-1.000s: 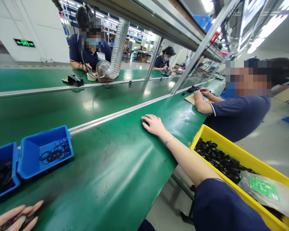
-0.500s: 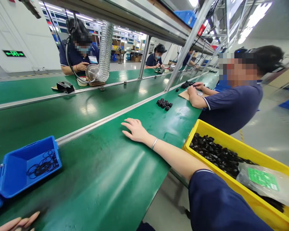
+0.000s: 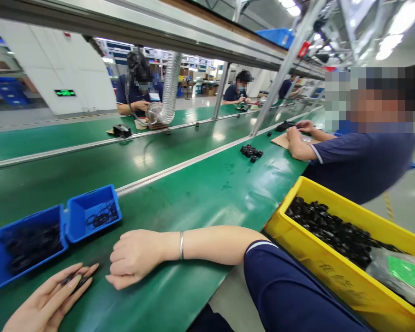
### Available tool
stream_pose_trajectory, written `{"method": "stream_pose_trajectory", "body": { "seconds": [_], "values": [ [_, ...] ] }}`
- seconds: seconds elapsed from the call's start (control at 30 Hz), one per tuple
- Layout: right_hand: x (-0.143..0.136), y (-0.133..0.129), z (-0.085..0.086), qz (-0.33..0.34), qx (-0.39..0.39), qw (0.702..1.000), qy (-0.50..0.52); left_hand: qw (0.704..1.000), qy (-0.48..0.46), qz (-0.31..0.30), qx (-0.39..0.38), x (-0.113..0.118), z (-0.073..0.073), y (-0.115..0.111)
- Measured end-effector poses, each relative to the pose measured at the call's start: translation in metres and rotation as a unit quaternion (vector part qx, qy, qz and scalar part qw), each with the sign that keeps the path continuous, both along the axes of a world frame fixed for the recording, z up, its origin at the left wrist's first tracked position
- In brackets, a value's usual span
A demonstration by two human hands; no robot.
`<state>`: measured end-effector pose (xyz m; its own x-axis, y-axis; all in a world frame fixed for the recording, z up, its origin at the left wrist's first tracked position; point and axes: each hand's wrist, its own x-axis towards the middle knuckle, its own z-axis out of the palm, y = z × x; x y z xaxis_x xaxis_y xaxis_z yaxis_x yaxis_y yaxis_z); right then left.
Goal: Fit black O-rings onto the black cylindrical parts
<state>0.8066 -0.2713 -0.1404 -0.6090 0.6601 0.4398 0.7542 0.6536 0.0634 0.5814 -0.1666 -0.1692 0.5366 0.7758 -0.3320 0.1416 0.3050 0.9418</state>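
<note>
My left hand (image 3: 57, 293), at the lower left, holds a small black part (image 3: 76, 280) between thumb and fingers. Just to its right is my right hand (image 3: 135, 259), over the green mat (image 3: 166, 295), its fingers curled; what they hold, if anything, is hidden. A silver bracelet is on that wrist. Beyond my hands stand two blue bins: the left bin (image 3: 62, 230) holds black parts, the smaller one (image 3: 119, 205) thin black rings (image 3: 103, 216).
At the right edge, a yellow crate (image 3: 297, 235) carries many black parts and a plastic bag (image 3: 397, 272). Black pieces (image 3: 251, 152) lie grouped farther up the mat. A person (image 3: 363, 152) sits at the right; others work across the belt. A metal post (image 3: 283, 74) rises behind.
My right hand has come back leftward from the middle of the mat to near my left hand, its fingers now curled. The view has turned left, showing more of my left hand and the left bin.
</note>
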Motion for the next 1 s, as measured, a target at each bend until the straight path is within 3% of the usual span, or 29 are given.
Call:
{"method": "stream_pose_trajectory", "body": {
  "seconds": [0.1,0.17,0.27,0.33,0.5,0.63,0.8,0.9,1.0],
  "values": [
    [-0.029,0.001,-0.008,0.018,-0.012,1.0,0.008,0.997,-0.06,0.054,-0.021,0.0,0.023,-0.016],
    [-0.037,0.0,-0.013,-0.018,-0.03,0.999,0.015,0.991,-0.122,0.051,-0.025,0.005,0.033,-0.02],
    [-0.034,0.011,-0.021,0.026,-0.031,0.998,0.054,0.985,-0.142,0.094,-0.003,0.009,0.034,-0.009],
    [-0.031,0.021,-0.025,0.01,-0.046,0.996,0.074,0.982,-0.144,0.123,0.022,0.007,0.033,-0.002],
    [-0.028,0.024,-0.029,0.019,-0.056,0.995,0.085,0.978,-0.128,0.138,0.094,-0.019,0.044,-0.007],
    [-0.026,0.025,-0.031,0.027,-0.055,0.994,0.089,0.96,-0.04,0.199,0.191,-0.079,0.06,0.01],
    [-0.024,0.029,-0.032,0.035,-0.054,0.994,0.091,0.869,0.198,0.347,0.291,-0.194,0.08,0.04],
    [-0.024,0.03,-0.032,0.036,-0.045,0.994,0.094,0.821,0.344,0.345,0.299,-0.247,0.088,0.033],
    [-0.024,0.032,-0.032,0.041,-0.039,0.994,0.093,0.801,0.436,0.283,0.296,-0.268,0.083,0.017]
  ]
}}
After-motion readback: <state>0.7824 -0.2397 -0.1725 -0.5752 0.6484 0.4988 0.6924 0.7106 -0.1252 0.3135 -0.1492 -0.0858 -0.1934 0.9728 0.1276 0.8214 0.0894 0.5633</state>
